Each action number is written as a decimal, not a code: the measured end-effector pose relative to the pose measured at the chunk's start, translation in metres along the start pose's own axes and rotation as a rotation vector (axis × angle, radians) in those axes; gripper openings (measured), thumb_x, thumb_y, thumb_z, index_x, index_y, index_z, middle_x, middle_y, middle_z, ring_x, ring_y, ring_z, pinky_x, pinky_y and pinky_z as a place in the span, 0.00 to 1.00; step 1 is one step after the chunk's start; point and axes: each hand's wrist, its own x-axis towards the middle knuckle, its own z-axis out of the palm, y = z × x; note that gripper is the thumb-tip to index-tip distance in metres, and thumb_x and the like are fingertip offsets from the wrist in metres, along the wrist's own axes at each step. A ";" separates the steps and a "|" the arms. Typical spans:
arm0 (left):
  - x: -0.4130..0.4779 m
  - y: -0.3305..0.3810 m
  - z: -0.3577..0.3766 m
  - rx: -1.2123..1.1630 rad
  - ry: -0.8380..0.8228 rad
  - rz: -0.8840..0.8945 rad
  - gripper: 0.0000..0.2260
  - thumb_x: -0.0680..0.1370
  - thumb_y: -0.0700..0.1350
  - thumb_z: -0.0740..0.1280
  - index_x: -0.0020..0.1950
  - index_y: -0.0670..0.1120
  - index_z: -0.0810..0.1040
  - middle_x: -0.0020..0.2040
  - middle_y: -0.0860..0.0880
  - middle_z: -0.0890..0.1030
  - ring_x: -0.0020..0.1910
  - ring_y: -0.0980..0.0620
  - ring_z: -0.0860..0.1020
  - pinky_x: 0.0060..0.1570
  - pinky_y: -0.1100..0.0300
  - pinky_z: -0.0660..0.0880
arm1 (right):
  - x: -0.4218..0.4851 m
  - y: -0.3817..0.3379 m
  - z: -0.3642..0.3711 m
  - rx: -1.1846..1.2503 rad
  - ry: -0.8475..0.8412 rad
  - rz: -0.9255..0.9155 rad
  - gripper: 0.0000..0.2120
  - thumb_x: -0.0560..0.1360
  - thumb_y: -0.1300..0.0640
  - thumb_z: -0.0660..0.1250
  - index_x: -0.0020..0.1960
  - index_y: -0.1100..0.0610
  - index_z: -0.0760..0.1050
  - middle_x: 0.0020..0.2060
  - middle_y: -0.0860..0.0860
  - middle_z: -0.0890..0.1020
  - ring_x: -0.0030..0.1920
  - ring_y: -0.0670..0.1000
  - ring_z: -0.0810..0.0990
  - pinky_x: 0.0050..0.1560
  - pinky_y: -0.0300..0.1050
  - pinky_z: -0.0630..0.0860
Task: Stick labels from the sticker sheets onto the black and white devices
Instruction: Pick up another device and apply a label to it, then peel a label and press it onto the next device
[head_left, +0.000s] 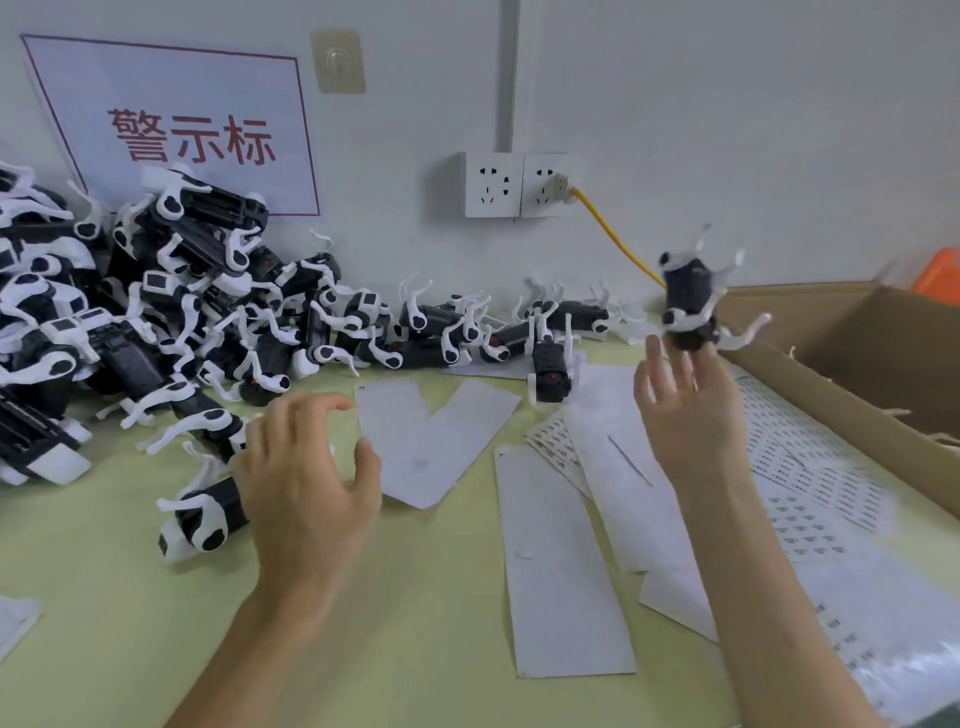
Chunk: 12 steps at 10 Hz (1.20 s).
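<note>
Overhead, from the head camera, the right hand (685, 410) is raised with its fingers spread wide, and a blurred black and white device (688, 304) sits just above the fingertips, over the edge of the cardboard box (852, 384); whether skin touches it I cannot tell. The left hand (306, 483) hovers low over the green table (104, 597), fingers curled loosely apart and holding nothing, just beside another device (205, 519) lying on its side. A large heap of devices (130, 312) is piled against the wall at left. Printed sticker sheets (810, 467) lie flat at right, with blank backing sheets (561, 561) scattered between the hands.
</note>
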 end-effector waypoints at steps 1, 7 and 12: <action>0.002 -0.009 0.003 0.154 -0.126 -0.123 0.20 0.73 0.40 0.73 0.64 0.43 0.75 0.54 0.44 0.80 0.55 0.39 0.75 0.54 0.44 0.66 | -0.003 -0.007 -0.001 -0.213 0.110 -0.103 0.22 0.88 0.51 0.49 0.81 0.53 0.59 0.75 0.48 0.71 0.55 0.79 0.78 0.68 0.46 0.75; -0.021 0.018 0.008 -0.360 -0.199 0.381 0.10 0.82 0.41 0.57 0.52 0.45 0.78 0.44 0.58 0.78 0.42 0.52 0.73 0.42 0.55 0.72 | -0.035 0.096 -0.009 -1.445 -0.457 0.756 0.27 0.83 0.35 0.50 0.74 0.51 0.67 0.57 0.58 0.85 0.39 0.62 0.84 0.38 0.47 0.81; -0.028 0.026 0.007 -0.601 -0.584 0.318 0.17 0.80 0.50 0.64 0.69 0.51 0.75 0.74 0.58 0.69 0.75 0.53 0.69 0.70 0.63 0.66 | -0.030 0.097 -0.012 -1.183 -0.321 0.176 0.09 0.77 0.56 0.70 0.56 0.57 0.81 0.44 0.52 0.85 0.41 0.51 0.83 0.46 0.42 0.81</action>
